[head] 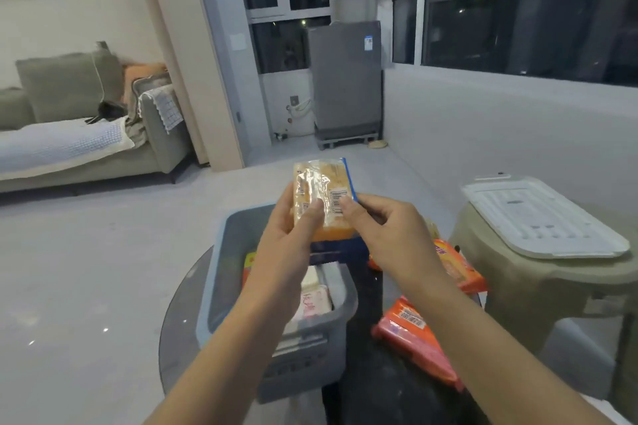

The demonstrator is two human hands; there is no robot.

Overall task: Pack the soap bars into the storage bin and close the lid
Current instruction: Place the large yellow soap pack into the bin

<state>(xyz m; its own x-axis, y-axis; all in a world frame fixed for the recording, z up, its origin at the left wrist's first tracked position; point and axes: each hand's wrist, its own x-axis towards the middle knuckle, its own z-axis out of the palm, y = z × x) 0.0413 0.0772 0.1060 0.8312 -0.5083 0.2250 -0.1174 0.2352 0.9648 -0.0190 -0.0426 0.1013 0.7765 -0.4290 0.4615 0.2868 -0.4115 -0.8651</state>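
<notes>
Above the grey storage bin point(221, 290) I hold up a yellow soap bar point(321, 183) in clear wrap with a blue edge and a barcode. My left hand point(293, 217) grips its left side, thumb across the front. My right hand point(383, 228) pinches its lower right edge. Inside the bin lie a blue pack point(340, 250), a white and pink soap pack point(314, 302) and an orange one point(249, 262), partly hidden by my arms. Two orange soap packs lie on the table to the right of the bin, one near point(417, 338) and one farther back point(455, 267).
The bin stands on a round dark glass table point(179, 321). Its white lid point(542, 217) lies on a beige plastic stool point(538, 283) at the right. A sofa point(86, 134) stands far left, a grey appliance point(347, 83) by the windows, with bare floor between.
</notes>
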